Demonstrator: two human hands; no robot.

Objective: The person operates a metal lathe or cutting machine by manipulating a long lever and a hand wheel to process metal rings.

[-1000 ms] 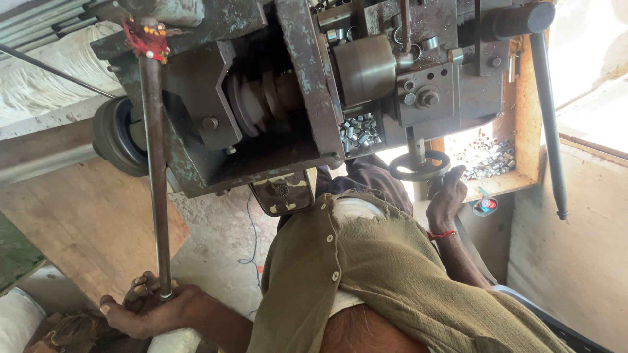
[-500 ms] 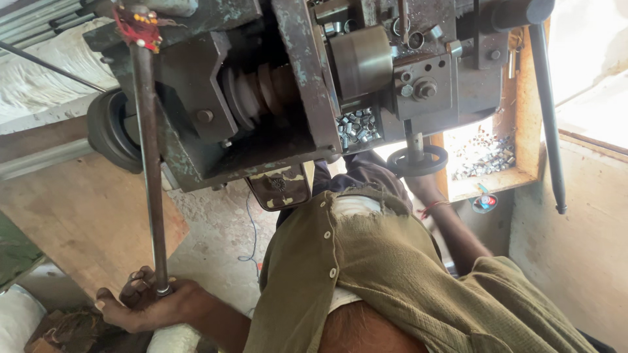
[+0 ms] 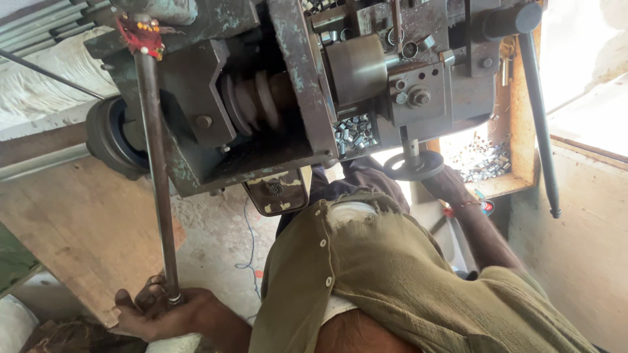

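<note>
My left hand (image 3: pixel 160 312) is closed around the lower end of a long steel lever rod (image 3: pixel 156 176). The rod runs up to a greasy green-grey machine (image 3: pixel 261 98), and red thread (image 3: pixel 140 36) is tied round its top. My right hand (image 3: pixel 453 188), with a red thread on the wrist, grips the rim of a small black handwheel (image 3: pixel 413 167) under the machine's tool block. A pile of small shiny metal sleeves (image 3: pixel 356 131) lies inside the machine. My olive shirt (image 3: pixel 392 274) fills the lower middle of the view.
A second long black lever (image 3: pixel 540 124) hangs down at the right. Behind it a wooden tray (image 3: pixel 517 150) holds several small metal parts. A black pulley wheel (image 3: pixel 108 137) sticks out on the machine's left. Wooden boards (image 3: pixel 72 242) and a concrete floor (image 3: pixel 222 235) lie below.
The view has shifted slightly. My left hand stays on the rod's end and my right hand stays at the handwheel.
</note>
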